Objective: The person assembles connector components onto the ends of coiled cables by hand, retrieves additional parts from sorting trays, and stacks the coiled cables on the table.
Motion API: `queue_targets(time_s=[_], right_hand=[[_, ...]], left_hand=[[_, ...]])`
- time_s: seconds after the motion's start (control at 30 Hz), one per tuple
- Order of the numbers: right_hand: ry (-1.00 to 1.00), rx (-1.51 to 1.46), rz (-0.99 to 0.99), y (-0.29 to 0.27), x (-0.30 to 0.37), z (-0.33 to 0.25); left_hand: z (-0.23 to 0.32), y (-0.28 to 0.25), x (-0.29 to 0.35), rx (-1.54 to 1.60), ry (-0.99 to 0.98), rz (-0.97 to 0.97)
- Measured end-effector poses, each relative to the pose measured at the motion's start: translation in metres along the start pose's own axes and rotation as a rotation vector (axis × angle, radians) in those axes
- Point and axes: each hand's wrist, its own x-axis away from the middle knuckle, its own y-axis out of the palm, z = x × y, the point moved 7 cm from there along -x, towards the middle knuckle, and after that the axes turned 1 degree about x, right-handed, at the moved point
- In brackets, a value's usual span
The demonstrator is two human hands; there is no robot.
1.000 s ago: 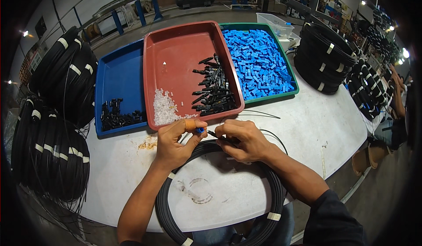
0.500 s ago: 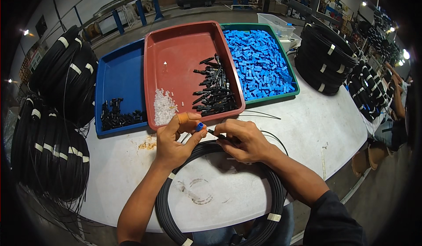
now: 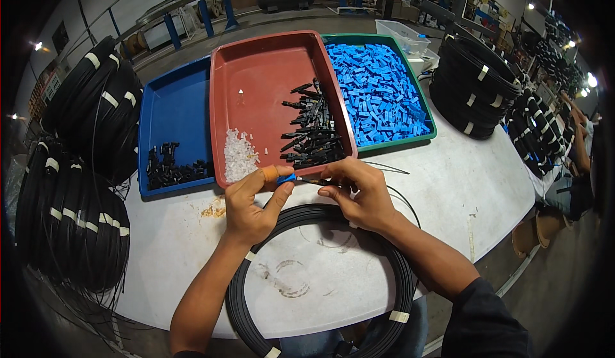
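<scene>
Pinches a small, hollow, bright blue plastic shell (image 3: 286, 179) between thumb and forefinger of the left hand (image 3: 251, 207), near the centre of the frame. Wears an orange wrap (image 3: 269, 173) on a left finger. Pinches a slim black connector with a pale tip (image 3: 314, 181) in the right hand (image 3: 365, 196), aiming the tip leftward at the shell; cannot tell contact from a narrow gap between the two. Holds both hands over the upper arc of a large black cable coil with pale tape bands (image 3: 238, 294), at lower centre on a stained white counter (image 3: 461, 198). Faces, across the upper middle, a blue plastic tray (image 3: 173, 95) with small black pieces (image 3: 168, 171), a brick-red plastic tray (image 3: 256, 63) with translucent white sleeves (image 3: 239, 156) and slim black connectors (image 3: 314, 134), and a green plastic tray (image 3: 428, 118) full of bright blue plastic pieces (image 3: 378, 92). Has more banded black cable coils stacked at left (image 3: 77, 243) and upper right (image 3: 473, 89).
</scene>
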Motion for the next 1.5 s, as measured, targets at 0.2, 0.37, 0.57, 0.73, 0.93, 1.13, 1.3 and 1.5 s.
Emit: queue_targets(time_s=[0.2,0.37,0.57,0.73,0.93,1.13,1.3,1.5], right_hand=[[-0.046,0.034,0.028,-0.0042,-0.0015,-0.0065],[-0.044,0.02,0.03,-0.0037,-0.0014,-0.0047],[-0.037,0.021,0.027,-0.0036,-0.0012,-0.0036],[-0.036,0.022,0.026,-0.0039,-0.0013,-0.0045],[-0.023,0.019,0.022,-0.004,-0.0015,-0.0052],[-0.016,0.023,0.023,-0.0039,-0.001,-0.0046],[-0.023,0.017,0.034,-0.0045,-0.0013,-0.0057],[-0.027,0.005,0.043,-0.0048,-0.0009,-0.0051]], left_hand=[[-0.0052,-0.0009,0.0002,0.036,-0.083,0.011],[-0.0048,-0.0005,0.0006,0.028,-0.044,0.004],[-0.0038,-0.0016,0.0005,0.029,-0.035,0.008],[-0.0024,-0.0011,-0.0002,0.02,-0.026,-0.003],[-0.0018,-0.0015,0.0002,0.012,-0.038,-0.028],[0.0002,-0.0013,-0.0004,0.008,-0.015,-0.017],[-0.0019,-0.0014,0.0003,-0.005,-0.022,-0.024],[-0.0026,-0.0014,0.0,-0.014,-0.02,-0.028]])
